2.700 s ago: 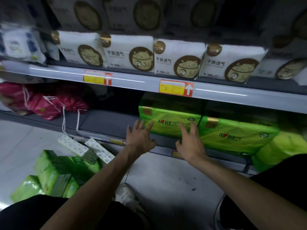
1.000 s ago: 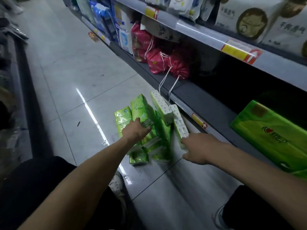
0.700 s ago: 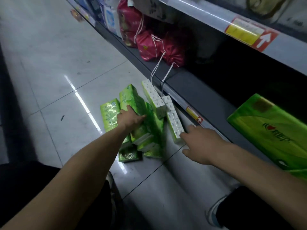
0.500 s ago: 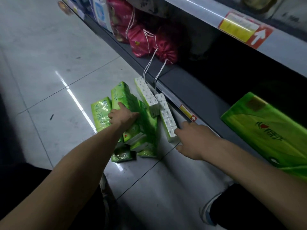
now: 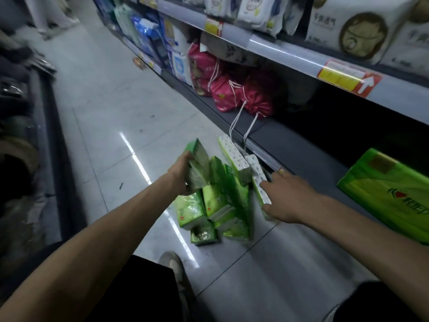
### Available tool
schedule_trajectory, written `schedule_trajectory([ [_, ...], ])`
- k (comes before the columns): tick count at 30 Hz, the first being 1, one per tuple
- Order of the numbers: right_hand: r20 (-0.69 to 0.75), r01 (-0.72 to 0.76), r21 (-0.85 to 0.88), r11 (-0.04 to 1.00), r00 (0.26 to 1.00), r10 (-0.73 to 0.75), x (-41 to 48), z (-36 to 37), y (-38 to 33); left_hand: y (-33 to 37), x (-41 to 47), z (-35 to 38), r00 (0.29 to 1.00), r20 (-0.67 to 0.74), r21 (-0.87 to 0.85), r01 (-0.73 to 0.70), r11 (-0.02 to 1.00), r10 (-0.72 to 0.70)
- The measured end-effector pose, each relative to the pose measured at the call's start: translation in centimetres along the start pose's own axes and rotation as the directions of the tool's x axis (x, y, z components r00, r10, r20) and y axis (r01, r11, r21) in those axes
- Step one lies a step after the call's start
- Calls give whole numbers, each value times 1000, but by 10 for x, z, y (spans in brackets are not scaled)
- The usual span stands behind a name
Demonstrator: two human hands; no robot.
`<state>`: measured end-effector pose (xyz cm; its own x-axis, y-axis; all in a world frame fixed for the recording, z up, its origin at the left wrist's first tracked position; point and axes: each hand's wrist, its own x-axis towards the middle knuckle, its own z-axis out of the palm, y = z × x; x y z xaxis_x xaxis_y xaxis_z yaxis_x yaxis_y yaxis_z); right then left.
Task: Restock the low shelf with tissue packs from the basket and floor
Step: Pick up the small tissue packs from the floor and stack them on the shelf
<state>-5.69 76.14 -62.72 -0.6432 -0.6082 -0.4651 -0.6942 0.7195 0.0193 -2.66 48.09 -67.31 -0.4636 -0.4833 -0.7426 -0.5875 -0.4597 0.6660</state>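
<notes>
Several green tissue packs (image 5: 216,210) lie in a heap on the floor tiles beside the low shelf (image 5: 292,147). My left hand (image 5: 180,170) grips one green pack (image 5: 198,166) and holds it tilted just above the heap. My right hand (image 5: 285,198) grips a long white-and-green pack (image 5: 260,184) that leans against the shelf's front edge; a second such pack (image 5: 234,156) leans beside it. A big green tissue pack (image 5: 390,194) lies on the low shelf at the right.
Red drawstring bags (image 5: 239,94) sit on the low shelf further left, their cords hanging over the edge. White packs with a cat print (image 5: 357,26) fill the shelf above. My shoe (image 5: 174,266) is on the floor below the heap. Dark fixtures line the aisle's left side.
My left hand has lifted one green pack off the heap. My right hand has closed round the leaning white-and-green pack. The view has swung from the shelf to the floor heap.
</notes>
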Motion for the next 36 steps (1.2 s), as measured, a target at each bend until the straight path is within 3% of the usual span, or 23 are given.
schedule_trajectory([
  [5,-113,-29,131,991,993,44,-2,-30,-19,25,-73,-41,974,225,-168,48,985,-10],
  [9,-210,-4,423,906,972,103,0,-47,-31,15,-108,-61,940,339,-345,80,935,45],
  [13,-247,43,783,621,937,246,2,-56,-38,3,-132,-50,931,346,-427,46,903,117],
  [16,-144,82,972,221,950,279,2,-61,-43,2,-140,-42,903,410,-404,52,913,130],
  [19,-16,35,996,-76,973,232,-7,-70,-50,-2,-144,-37,865,481,-382,58,923,145],
  [23,61,-30,965,-261,992,112,-13,-76,-55,-7,-155,-25,819,548,-362,51,931,169],
  [26,57,-9,920,-392,992,111,-13,-75,-55,-16,-159,-19,804,570,-254,-24,967,170],
  [31,63,28,869,-494,984,166,-5,-59,-44,-23,-142,-17,871,455,26,-224,974,188],
  [36,80,95,874,-476,939,333,-8,-51,-31,-27,-134,-8,850,405,225,-449,864,336],
])
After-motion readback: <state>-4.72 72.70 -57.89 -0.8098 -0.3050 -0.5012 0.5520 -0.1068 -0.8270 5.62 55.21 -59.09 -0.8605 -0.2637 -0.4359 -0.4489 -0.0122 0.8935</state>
